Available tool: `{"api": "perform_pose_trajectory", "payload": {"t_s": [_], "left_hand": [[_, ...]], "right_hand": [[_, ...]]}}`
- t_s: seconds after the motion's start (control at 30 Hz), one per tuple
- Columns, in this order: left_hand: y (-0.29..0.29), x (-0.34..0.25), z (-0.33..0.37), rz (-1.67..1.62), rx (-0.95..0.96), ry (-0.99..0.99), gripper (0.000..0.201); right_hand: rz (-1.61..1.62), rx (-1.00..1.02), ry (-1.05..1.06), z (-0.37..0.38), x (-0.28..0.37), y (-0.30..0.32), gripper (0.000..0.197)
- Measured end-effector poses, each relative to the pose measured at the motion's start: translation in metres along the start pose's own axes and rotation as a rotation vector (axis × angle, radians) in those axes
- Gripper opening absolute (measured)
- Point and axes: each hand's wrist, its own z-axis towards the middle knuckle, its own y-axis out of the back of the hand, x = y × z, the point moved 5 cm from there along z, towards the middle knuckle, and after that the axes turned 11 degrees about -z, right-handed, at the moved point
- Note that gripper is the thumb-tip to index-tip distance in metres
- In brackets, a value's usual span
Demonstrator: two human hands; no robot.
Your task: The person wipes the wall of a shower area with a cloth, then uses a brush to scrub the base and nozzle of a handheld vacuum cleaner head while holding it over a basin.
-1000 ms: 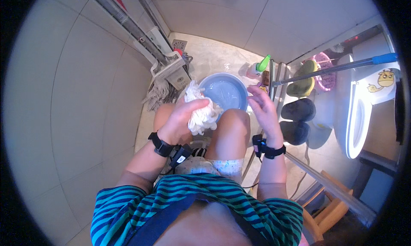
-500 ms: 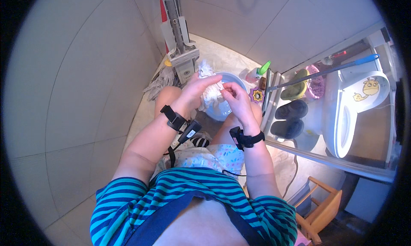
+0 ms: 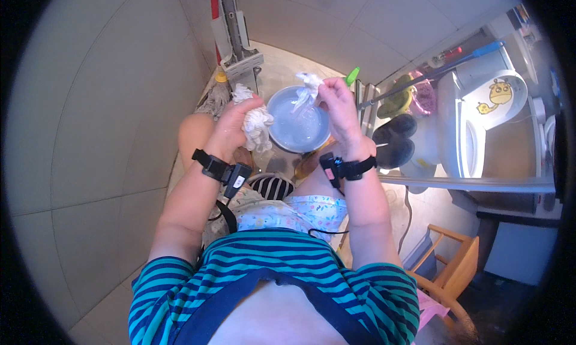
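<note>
My left hand (image 3: 230, 124) is closed around a crumpled white cloth (image 3: 258, 129), whose folds stick out above and below the fingers. It is beside the left rim of a round pale-blue basin (image 3: 278, 106) on the floor, which holds clear water. Over the basin's far right side, my right hand (image 3: 341, 105) pinches a smaller, limp white cloth (image 3: 308, 88) that hangs toward the water. The two cloths are apart. What kind of cloth pieces they are I cannot make out. Each wrist wears a black strap with a small device.
A flat mop with its wringer (image 3: 242, 62) leans at the far wall, beside a string mop (image 3: 217, 99). To the right are a green spray nozzle (image 3: 353, 76), a blue-handled pole (image 3: 432, 74), dark slippers (image 3: 395, 142) and a white toilet (image 3: 471, 135). A wooden stool (image 3: 453, 264) stands near right.
My hands have moved apart, the left toward the left with the bunched cloth, the right up with a small white cloth. The basin now shows more fully between them.
</note>
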Motion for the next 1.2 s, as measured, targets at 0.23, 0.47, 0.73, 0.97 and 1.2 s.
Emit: {"api": "perform_pose_trajectory", "payload": {"t_s": [0.23, 0.47, 0.73, 0.97, 1.2], "left_hand": [[-0.039, -0.012, -0.02, 0.131, 0.113, 0.013, 0.014], [-0.098, -0.009, -0.002, 0.307, 0.295, 0.097, 0.019], [-0.024, 0.036, 0.081, 0.001, 0.047, 0.334, 0.017], [-0.004, 0.019, 0.13, -0.038, -0.079, 0.29, 0.015], [0.005, 0.007, 0.153, 0.161, -0.138, 0.139, 0.019]], "right_hand": [[-0.421, -0.046, 0.067, 0.01, 0.036, 0.054, 0.008], [-0.761, -0.115, 0.287, 0.037, 0.099, 0.076, 0.009], [-0.603, -0.068, -0.075, 0.131, -0.018, 0.051, 0.009], [-0.397, -0.028, -0.356, 0.145, -0.171, 0.033, 0.018], [-0.123, -0.203, -0.517, 0.13, -0.228, 0.042, 0.024]]}}
